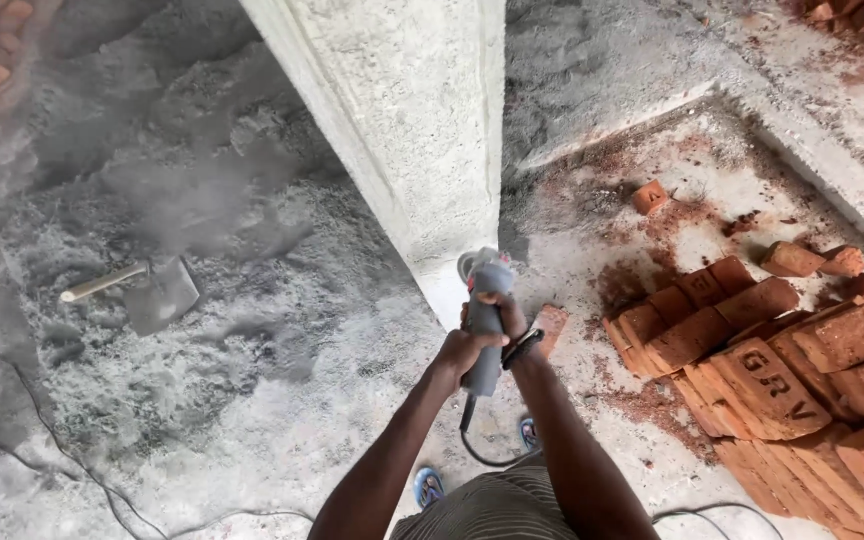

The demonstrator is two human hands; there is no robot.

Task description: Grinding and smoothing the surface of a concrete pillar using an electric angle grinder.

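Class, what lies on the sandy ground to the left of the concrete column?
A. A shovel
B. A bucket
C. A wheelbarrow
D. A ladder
A: a shovel with a pale handle lies flat on the grey sand, left of the column.

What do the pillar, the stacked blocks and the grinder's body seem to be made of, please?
Pillar: probably concrete or cement plaster, pale grey with a rough, grainy surface.
Blocks: likely fired clay bricks, red-orange, matte, with chipped edges and red dust around them.
Grinder: body looks like grey moulded plastic, dull and dusty; both hands, left hand and right hand, grip it.
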